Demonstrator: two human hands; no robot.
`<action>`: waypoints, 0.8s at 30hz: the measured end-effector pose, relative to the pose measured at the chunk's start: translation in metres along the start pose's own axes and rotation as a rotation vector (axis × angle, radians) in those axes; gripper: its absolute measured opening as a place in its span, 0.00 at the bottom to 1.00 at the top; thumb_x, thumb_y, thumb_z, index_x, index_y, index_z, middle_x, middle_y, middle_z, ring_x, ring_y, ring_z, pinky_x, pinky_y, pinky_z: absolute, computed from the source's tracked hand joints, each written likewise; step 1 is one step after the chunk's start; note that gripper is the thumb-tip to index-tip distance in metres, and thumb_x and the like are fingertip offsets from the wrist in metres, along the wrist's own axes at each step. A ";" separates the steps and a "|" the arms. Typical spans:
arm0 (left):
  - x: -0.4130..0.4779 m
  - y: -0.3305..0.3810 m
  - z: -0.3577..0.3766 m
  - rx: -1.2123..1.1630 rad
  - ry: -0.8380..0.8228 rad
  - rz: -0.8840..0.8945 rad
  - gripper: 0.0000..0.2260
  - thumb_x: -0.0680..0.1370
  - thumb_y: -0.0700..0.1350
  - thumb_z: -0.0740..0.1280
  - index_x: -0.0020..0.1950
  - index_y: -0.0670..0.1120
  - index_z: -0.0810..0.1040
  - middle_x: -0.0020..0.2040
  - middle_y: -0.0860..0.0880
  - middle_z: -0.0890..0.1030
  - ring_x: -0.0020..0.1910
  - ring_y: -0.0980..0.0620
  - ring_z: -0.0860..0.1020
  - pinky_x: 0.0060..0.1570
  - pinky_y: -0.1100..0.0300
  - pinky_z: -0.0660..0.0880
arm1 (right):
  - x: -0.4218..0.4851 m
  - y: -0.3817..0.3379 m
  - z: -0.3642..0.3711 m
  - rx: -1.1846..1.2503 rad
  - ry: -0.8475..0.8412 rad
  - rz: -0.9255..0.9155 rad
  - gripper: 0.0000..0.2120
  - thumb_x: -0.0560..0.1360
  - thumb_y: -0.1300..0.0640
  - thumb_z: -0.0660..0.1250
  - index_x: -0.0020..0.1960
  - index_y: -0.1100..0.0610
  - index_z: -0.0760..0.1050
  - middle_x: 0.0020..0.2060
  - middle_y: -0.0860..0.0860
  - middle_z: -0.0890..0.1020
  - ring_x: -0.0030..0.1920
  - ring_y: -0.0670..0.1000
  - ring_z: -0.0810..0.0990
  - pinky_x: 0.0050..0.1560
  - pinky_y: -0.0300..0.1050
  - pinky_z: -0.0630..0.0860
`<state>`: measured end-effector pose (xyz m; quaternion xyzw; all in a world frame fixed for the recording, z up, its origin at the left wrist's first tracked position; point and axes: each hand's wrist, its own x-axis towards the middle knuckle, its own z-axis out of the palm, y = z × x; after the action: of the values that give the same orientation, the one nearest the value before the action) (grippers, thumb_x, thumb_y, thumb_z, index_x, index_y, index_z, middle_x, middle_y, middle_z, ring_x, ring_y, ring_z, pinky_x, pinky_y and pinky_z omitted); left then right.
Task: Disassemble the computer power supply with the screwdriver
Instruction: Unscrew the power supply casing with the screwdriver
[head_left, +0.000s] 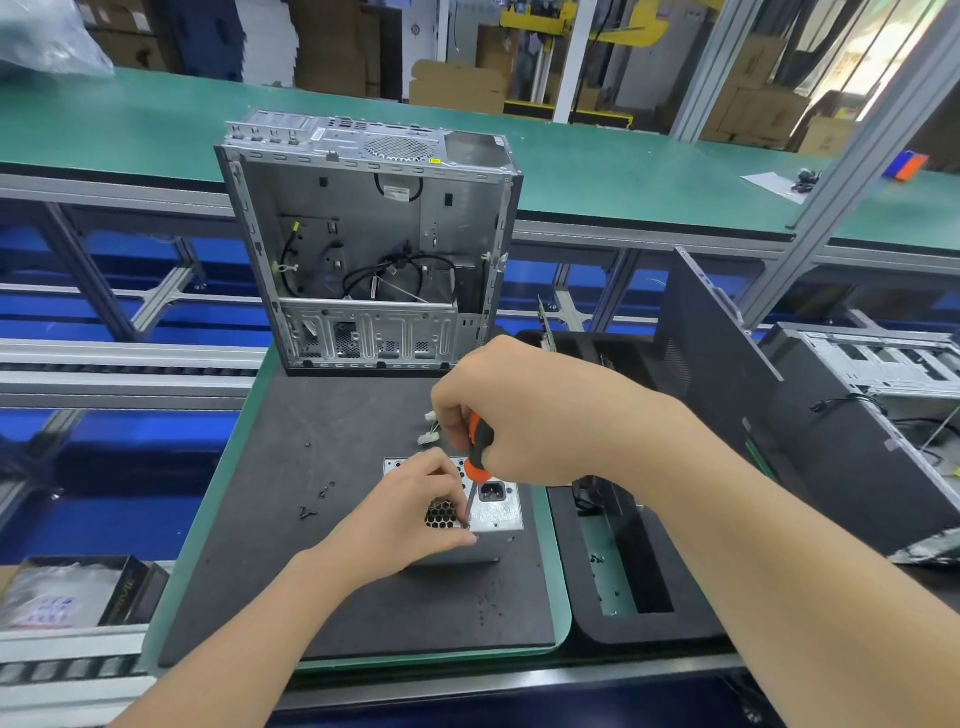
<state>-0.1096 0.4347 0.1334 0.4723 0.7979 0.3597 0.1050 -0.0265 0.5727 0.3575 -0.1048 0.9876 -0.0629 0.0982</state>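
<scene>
Power supply (497, 514), lower centre of the frame, stands on a dark mat (332, 571) with its socket face uppermost. The right hand (524, 410) has its fingers wrapped round the screwdriver (477, 452) handle. The shaft runs steeply down and slightly left to a screw at the face's near edge. The left hand (410, 512), just below, pinches the shaft tip, apparently steadying it.

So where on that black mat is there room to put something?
Bare mat between computer case and power supply, and along the near edge. Crowded: screws left of the supply, more at its near-right.
</scene>
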 end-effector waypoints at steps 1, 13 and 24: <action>0.000 0.000 0.000 0.001 0.002 -0.001 0.13 0.71 0.54 0.80 0.40 0.62 0.76 0.50 0.61 0.75 0.52 0.61 0.74 0.52 0.73 0.68 | 0.000 0.000 0.000 0.000 -0.002 -0.001 0.09 0.72 0.63 0.66 0.47 0.52 0.80 0.41 0.42 0.75 0.44 0.44 0.71 0.43 0.48 0.80; -0.003 0.008 -0.008 -0.148 0.062 0.072 0.06 0.76 0.47 0.77 0.52 0.54 0.85 0.52 0.64 0.83 0.55 0.63 0.80 0.54 0.72 0.71 | 0.002 -0.004 0.001 -0.045 -0.110 -0.112 0.14 0.72 0.68 0.66 0.52 0.53 0.80 0.48 0.48 0.79 0.50 0.48 0.74 0.49 0.52 0.79; 0.000 0.010 -0.012 -0.291 -0.022 -0.049 0.04 0.75 0.46 0.77 0.48 0.54 0.87 0.46 0.61 0.86 0.47 0.60 0.83 0.47 0.66 0.76 | 0.008 -0.006 0.015 -0.150 0.091 0.131 0.15 0.79 0.46 0.67 0.41 0.53 0.67 0.39 0.49 0.67 0.36 0.55 0.73 0.31 0.44 0.66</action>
<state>-0.1089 0.4319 0.1490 0.4363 0.7474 0.4635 0.1899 -0.0295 0.5634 0.3422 -0.0440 0.9977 0.0130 0.0492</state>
